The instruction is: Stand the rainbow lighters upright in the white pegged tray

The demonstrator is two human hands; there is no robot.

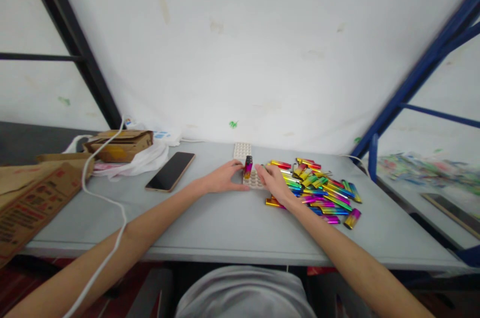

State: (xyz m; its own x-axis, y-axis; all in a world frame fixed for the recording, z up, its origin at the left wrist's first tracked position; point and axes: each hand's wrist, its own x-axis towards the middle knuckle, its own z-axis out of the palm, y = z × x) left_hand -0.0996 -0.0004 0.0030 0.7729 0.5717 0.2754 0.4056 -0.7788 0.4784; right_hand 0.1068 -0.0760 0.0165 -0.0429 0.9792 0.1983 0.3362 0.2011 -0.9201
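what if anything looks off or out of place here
Mainly the wall: a green mark and tan patches look like stains on its otherwise white surface. On the desk, the colorful lighters lie in a jumbled heap, pointing various ways. No spill is visible.

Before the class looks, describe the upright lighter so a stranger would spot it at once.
On the grey table, find the white tray between the left hand and right hand. At its left end is the lighter, black-topped, purple and gold. It stands upright, while those in the pile to the right lie down.
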